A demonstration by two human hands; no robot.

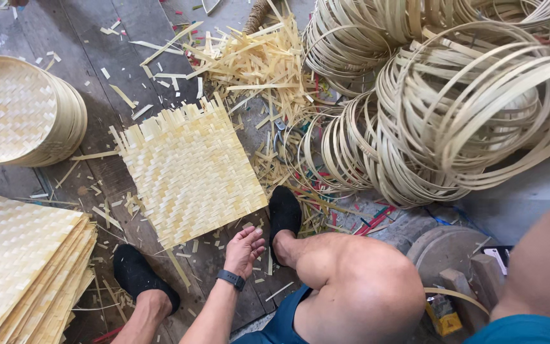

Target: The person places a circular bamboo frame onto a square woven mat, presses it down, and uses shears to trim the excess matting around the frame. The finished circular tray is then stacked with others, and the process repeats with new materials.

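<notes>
Left hand [244, 250], fingers loosely curled and empty, just below woven bamboo mat [189, 172]

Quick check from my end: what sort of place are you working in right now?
Most likely a bamboo-weaving workshop floor. A square woven mat lies on dark floor planks, with a stack of round woven trays, piles of coiled bamboo hoops and strip offcuts. The left hand hovers by the mat's edge.

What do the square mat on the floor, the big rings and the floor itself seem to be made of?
The square woven mat near the left hand looks like thin pale split bamboo, matt, with frayed strip ends at its edges. The hoops seem to be bent strips of the same pale material, slightly glossy. The floor appears to be grey weathered wooden planks, judging by grain and seams.
</notes>
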